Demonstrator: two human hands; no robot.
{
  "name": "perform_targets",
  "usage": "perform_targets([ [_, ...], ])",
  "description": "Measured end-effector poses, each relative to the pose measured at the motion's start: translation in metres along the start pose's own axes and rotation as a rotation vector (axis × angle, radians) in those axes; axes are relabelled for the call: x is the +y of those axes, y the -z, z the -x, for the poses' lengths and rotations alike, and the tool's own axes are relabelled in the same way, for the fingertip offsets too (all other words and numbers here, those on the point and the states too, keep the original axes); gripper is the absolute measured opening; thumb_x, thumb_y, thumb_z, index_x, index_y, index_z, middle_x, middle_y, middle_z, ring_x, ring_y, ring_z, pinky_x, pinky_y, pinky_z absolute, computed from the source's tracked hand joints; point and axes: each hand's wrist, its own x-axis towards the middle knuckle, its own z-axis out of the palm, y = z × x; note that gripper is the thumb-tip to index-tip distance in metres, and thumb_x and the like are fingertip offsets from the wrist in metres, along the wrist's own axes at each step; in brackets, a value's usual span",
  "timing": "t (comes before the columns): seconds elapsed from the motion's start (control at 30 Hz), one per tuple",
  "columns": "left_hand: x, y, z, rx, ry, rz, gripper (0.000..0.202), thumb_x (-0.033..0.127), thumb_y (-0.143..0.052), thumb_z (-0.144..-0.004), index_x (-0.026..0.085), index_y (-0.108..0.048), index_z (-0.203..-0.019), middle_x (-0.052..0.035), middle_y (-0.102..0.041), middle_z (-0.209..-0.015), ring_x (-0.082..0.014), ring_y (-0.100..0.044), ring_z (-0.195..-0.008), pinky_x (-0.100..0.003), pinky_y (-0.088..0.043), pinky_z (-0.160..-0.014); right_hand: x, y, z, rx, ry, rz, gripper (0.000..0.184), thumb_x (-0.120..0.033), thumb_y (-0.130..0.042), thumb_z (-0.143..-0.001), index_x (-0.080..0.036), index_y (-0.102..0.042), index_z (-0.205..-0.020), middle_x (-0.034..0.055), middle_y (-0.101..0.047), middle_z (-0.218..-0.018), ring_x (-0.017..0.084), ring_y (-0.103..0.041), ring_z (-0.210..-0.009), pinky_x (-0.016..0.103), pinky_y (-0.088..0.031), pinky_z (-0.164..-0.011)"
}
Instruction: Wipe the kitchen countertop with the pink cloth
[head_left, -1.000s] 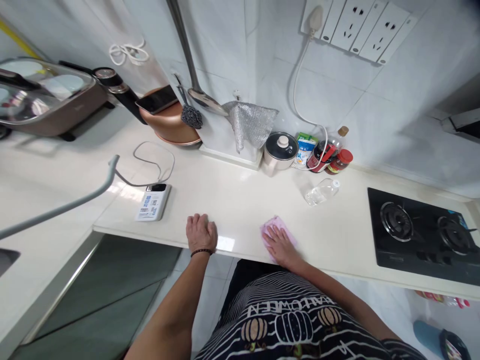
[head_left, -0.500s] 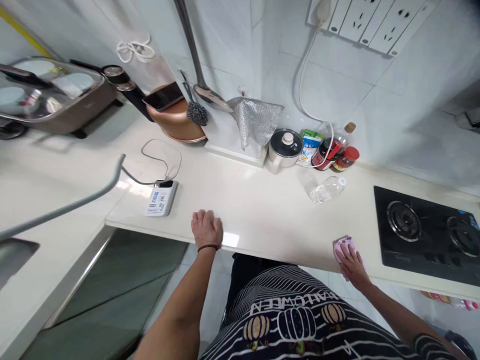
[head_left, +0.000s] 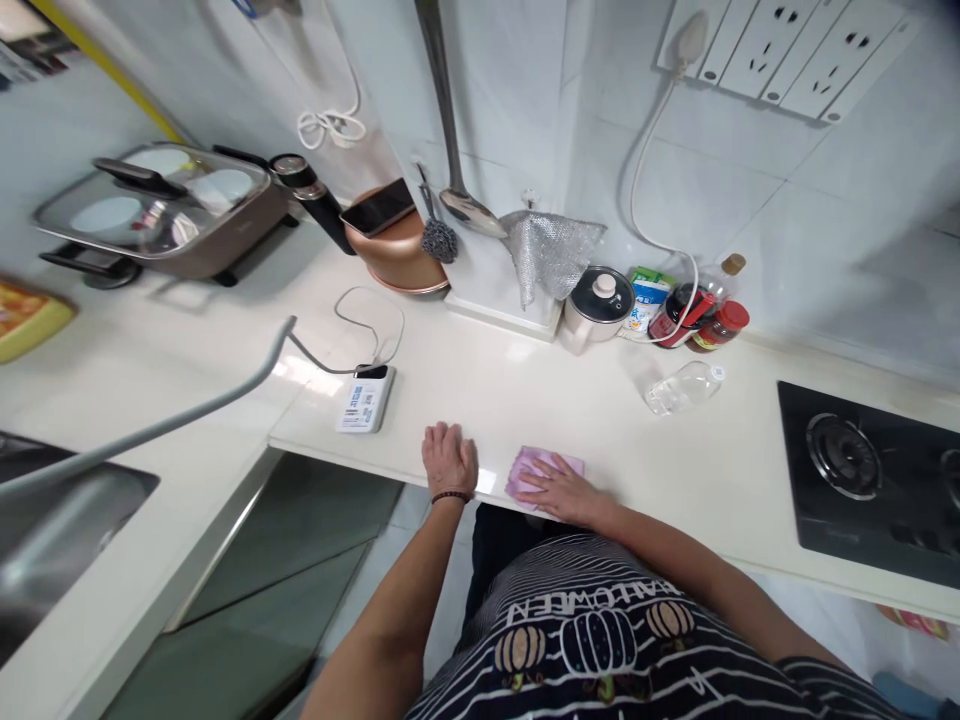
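Observation:
My right hand (head_left: 559,487) lies flat, fingers stretched out, on a pink cloth (head_left: 531,468) near the front edge of the white counter (head_left: 600,420). My left hand (head_left: 448,457) rests on the counter edge just left of the cloth, fingers curled down, with nothing visible in them. A dark bead bracelet sits on the left wrist.
A white power bank (head_left: 365,399) with a cable lies left of my hands. At the back stand a small pot (head_left: 598,303), jars (head_left: 720,323), a copper pan (head_left: 397,250) and a clear bottle (head_left: 684,386) on its side. Gas hob (head_left: 870,470) right, sink (head_left: 45,520) left.
My right hand slid the pink cloth out to the right beside the hob, then back left next to my left hand. The left hand stayed on the counter edge.

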Motion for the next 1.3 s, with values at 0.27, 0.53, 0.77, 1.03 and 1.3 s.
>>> perform_targets([
  [0.27,-0.011,0.003,0.001,0.013,-0.042,0.129,0.045,0.035,-0.038,-0.102,0.012,-0.056,-0.135,-0.0214,-0.05,-0.152,-0.032,-0.026,-0.156,-0.063,-0.023,-0.126,0.01,-0.003,0.009,0.134,-0.455,0.041,0.054,-0.037,-0.045,-0.104,-0.044,-0.038,-0.157,-0.0041,-0.028,-0.17,0.026,-0.013,-0.16,0.059,-0.006,-0.128],
  [0.53,-0.041,0.024,0.0,-0.003,-0.11,0.315,0.045,0.038,-0.04,-0.103,0.016,-0.053,-0.139,-0.0194,-0.051,-0.151,-0.0312,-0.029,-0.155,-0.066,-0.021,-0.127,0.059,-0.015,0.128,0.494,-1.444,-0.014,0.06,-0.043,-0.023,-0.104,-0.033,-0.03,-0.162,0.0017,-0.021,-0.173,0.031,-0.008,-0.16,0.065,-0.014,-0.124],
  [0.77,-0.085,0.063,-0.02,-0.091,-0.22,0.302,0.041,0.033,-0.043,-0.102,0.021,-0.055,-0.139,-0.0146,-0.052,-0.15,-0.0306,-0.028,-0.156,-0.064,-0.032,-0.124,0.057,-0.007,0.068,0.671,-1.688,-0.065,0.061,-0.044,-0.022,-0.104,-0.032,-0.028,-0.163,0.0074,-0.021,-0.172,0.036,-0.012,-0.159,0.069,-0.015,-0.121],
  [1.03,-0.103,0.079,-0.035,-0.228,-0.282,0.259,0.042,0.032,-0.043,-0.101,0.02,-0.055,-0.14,-0.0137,-0.055,-0.149,-0.0314,-0.031,-0.154,-0.063,-0.037,-0.122,0.0,0.019,-0.137,0.272,-1.035,0.005,0.061,-0.042,-0.037,-0.104,-0.036,-0.026,-0.163,0.0003,-0.011,-0.175,0.033,0.0,-0.16,0.064,-0.006,-0.125],
  [1.3,-0.073,0.061,-0.041,-0.49,-0.504,0.16,0.058,0.04,-0.046,-0.099,0.018,-0.048,-0.152,-0.0157,-0.045,-0.16,-0.0331,-0.023,-0.157,-0.06,-0.031,-0.124,-0.058,-0.006,-0.198,0.478,-0.617,-0.546,0.061,-0.055,-0.046,-0.1,-0.031,-0.046,-0.155,0.0058,-0.04,-0.165,0.03,-0.027,-0.156,0.062,-0.019,-0.126],
])
